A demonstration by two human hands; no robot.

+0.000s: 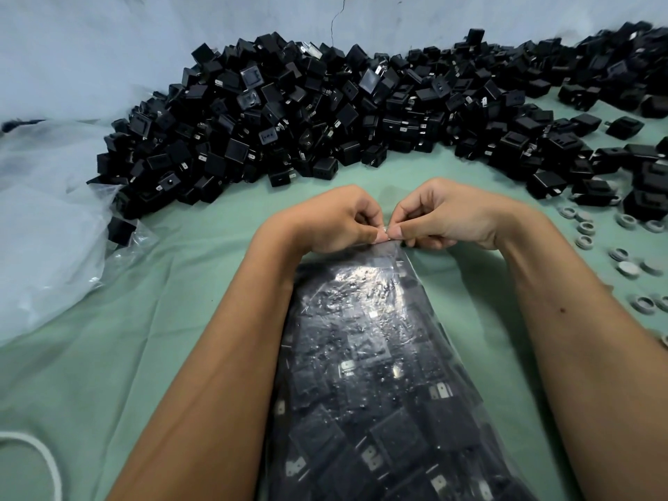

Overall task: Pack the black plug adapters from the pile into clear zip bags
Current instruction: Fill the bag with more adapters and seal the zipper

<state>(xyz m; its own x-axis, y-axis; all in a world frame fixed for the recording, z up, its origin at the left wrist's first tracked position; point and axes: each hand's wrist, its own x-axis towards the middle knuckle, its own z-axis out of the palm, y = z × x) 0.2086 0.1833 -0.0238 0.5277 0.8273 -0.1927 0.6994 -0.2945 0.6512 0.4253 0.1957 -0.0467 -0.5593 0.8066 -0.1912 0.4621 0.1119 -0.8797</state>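
Your left hand (339,218) and right hand (437,215) pinch the bag (372,356) mouth together; the full bag's length runs back toward you, the pile (289,113) beyond.

Soft, even light fills the scene, with faint shadows under the forearms. A bright white glare patch sits on the clear zip bag (365,356), washing out the adapters inside. Wide-angle distortion bends the edges; the pile (325,117) blurs toward the far right corner.
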